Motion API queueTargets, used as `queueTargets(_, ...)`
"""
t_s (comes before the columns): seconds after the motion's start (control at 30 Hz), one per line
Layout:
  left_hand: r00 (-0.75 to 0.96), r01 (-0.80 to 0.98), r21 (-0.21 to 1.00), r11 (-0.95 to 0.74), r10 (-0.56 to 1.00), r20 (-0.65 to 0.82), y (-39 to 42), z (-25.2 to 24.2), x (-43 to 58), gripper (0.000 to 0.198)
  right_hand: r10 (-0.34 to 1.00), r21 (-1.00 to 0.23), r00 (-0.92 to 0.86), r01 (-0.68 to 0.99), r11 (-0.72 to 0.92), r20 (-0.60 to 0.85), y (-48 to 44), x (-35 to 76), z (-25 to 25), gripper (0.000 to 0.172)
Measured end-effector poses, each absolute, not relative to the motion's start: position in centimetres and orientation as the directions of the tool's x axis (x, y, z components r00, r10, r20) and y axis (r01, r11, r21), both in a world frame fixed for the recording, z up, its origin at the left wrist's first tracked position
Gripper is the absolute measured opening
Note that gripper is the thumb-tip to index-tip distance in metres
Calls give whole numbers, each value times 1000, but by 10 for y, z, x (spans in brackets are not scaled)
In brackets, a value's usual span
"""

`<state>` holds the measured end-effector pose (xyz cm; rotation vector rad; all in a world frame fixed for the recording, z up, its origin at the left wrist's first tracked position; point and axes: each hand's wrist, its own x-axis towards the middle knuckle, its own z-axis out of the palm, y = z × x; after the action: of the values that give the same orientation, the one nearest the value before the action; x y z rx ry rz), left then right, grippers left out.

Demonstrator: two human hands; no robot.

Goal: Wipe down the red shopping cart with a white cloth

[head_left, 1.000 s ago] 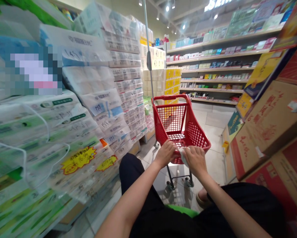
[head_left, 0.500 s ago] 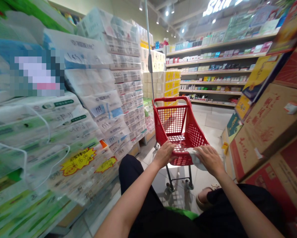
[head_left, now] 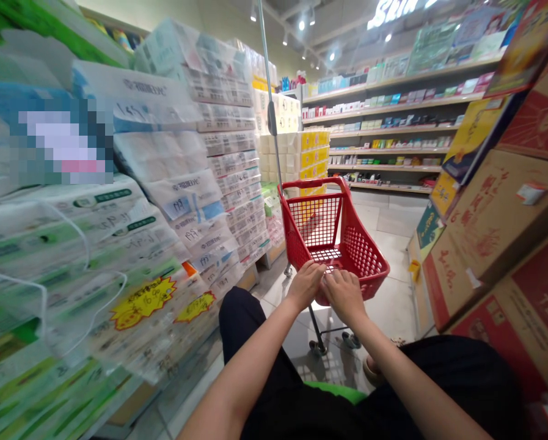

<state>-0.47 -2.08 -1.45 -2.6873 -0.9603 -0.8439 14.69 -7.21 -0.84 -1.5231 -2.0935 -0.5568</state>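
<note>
A small red plastic shopping cart (head_left: 363, 256) stands on the tiled floor right in front of me, its basket empty. My left hand (head_left: 306, 282) is curled over the near rim of the cart. My right hand (head_left: 344, 294) lies beside it on the same rim, the two hands touching. The right hand's fingers press down on a white cloth, and only a pale sliver of it shows at the fingertips. A thin metal pole (head_left: 269, 110) rises from the cart's far left corner.
Wrapped tissue packs (head_left: 173, 183) with yellow price tags are stacked high along the left. Cardboard boxes (head_left: 498, 226) line the right. Stocked shelves (head_left: 393, 122) run across the far end of the aisle. My knees in dark trousers frame the cart.
My right hand slid left along the near rim with the cloth, from the right corner to beside my left hand. The cloth is now mostly covered. The cart shifted slightly.
</note>
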Motion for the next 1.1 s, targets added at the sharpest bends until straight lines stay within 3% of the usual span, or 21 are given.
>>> queueTargets(0.23, 689, 565, 35, -824, 494, 530, -33, -5, -5, 40, 748, 1, -361, 901, 434, 557, -71, 170, -7, 25)
queueTargets(0.4, 786, 463, -58, -885, 379, 489, -24, 7, -11, 48, 755, -18, -374, 891, 454, 538, -73, 184, -4, 28)
queueTargets(0.63, 763, 544, -125, -830, 427, 485, 10, 22, -20, 55, 728, 16, -431, 865, 501, 533, -68, 200, -2, 27)
queueTargets(0.9, 752, 598, -187, -780, 464, 469, 8, 16, -14, 54, 732, 71, -414, 890, 451, 541, -73, 196, -3, 29)
queueTargets(1.1, 692, 663, -167, -730, 512, 509, 4, 9, 0, 52, 759, 94, -321, 940, 327, 567, -67, 182, -2, 31)
